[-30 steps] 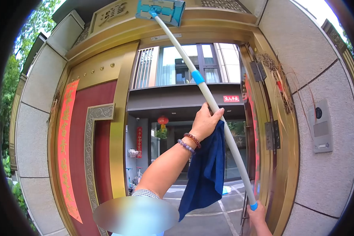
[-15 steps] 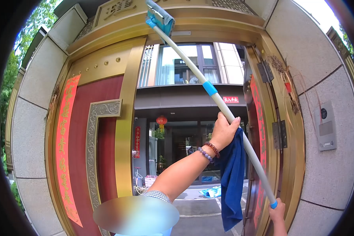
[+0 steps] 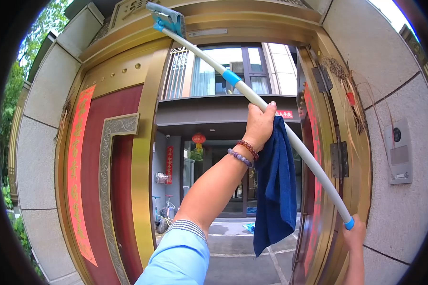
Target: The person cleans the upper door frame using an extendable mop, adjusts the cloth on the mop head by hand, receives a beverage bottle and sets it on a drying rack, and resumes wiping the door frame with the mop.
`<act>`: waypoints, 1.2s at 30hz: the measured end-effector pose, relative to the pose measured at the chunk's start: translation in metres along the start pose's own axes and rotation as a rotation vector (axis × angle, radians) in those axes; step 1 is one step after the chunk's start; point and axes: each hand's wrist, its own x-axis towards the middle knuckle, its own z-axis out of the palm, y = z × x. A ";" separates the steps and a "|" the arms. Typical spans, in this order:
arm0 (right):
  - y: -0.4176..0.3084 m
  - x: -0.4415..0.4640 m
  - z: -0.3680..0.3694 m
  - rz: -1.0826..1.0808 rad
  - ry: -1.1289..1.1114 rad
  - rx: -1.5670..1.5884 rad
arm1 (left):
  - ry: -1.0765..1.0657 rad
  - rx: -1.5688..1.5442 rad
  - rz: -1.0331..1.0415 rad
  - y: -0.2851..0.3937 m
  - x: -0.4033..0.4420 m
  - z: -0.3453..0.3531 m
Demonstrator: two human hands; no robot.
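Note:
A long-handled flat mop (image 3: 309, 161) slants across my view from lower right to upper left. Its head (image 3: 167, 20), covered by a grey-blue pad, is up against the gold lintel (image 3: 252, 34) of the doorway. My left hand (image 3: 260, 126) is closed round the middle of the pole, below the blue collar. A dark blue cloth (image 3: 275, 185) hangs down from that same hand. At the pole's lower end, by the blue end cap, my right hand (image 3: 355, 232) is wrapped round it; its fingers are partly hidden.
A gold and dark red door leaf (image 3: 92, 180) with a red paper banner (image 3: 76, 175) stands on the left. On the right are hinges (image 3: 339, 160), dried plants (image 3: 349, 97) and an intercom (image 3: 398, 152) on the stone wall. A red lantern (image 3: 198, 138) hangs beyond the doorway.
The mop head has moved left along the lintel, and the pole now leans more. My left hand has shifted up and left with the cloth; my right hand has moved right and slightly up.

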 end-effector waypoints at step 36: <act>-0.040 -0.089 0.223 0.022 -0.499 0.314 | 0.015 0.788 -0.079 -0.082 0.029 -0.039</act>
